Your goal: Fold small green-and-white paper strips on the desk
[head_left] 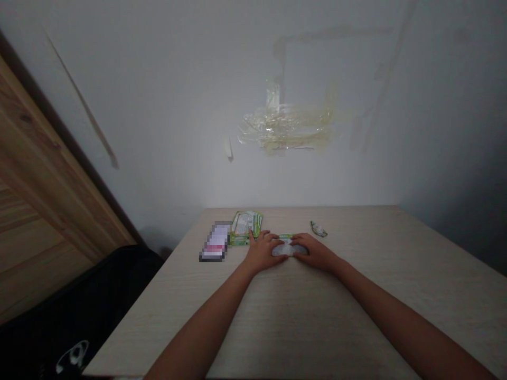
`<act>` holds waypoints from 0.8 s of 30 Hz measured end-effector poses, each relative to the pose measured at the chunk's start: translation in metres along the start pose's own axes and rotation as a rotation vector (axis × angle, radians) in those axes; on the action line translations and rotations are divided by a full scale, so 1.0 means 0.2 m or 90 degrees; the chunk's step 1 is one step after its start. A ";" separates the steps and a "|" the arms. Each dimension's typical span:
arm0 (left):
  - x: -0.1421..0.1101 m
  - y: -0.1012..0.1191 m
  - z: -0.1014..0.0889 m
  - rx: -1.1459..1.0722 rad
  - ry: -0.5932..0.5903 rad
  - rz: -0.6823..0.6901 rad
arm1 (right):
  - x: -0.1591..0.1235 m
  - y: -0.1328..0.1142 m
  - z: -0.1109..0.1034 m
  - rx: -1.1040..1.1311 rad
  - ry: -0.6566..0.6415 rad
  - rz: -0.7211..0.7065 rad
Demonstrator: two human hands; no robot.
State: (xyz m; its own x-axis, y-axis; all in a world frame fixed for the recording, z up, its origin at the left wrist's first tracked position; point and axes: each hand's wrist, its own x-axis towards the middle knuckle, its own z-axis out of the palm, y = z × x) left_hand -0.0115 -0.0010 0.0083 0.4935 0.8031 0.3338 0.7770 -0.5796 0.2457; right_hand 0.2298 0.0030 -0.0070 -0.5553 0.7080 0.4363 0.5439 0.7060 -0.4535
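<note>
Between my two hands a flat packet (289, 248), greyish white with a green strip along its far edge, lies on the table. My left hand (263, 252) grips its left end, thumb on the near side and fingers on the far side. At the right end, my right hand (315, 250) has its thumb and fingers closed on the same packet. Its print is too small to read. Just beyond my left hand is a loose stack of green-and-white packets (246, 224), partly covered by that hand's fingertips.
A phone (216, 241) with a blurred-out screen lies left of the stack. To the right, a small crumpled green-and-white wrapper piece (318, 228) rests on the pale wooden table (356, 264). Behind stands a wall (178, 132) with peeling tape (293, 126); a black bag-like item (99, 295) is at left.
</note>
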 end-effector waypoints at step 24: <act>0.00 -0.01 0.01 -0.011 0.014 0.003 | 0.00 -0.01 -0.01 -0.009 0.000 -0.020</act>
State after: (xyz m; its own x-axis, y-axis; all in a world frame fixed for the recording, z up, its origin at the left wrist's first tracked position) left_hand -0.0116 0.0011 0.0061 0.4885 0.7973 0.3546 0.7675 -0.5859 0.2600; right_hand 0.2288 0.0014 -0.0044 -0.5727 0.6849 0.4504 0.5350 0.7286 -0.4276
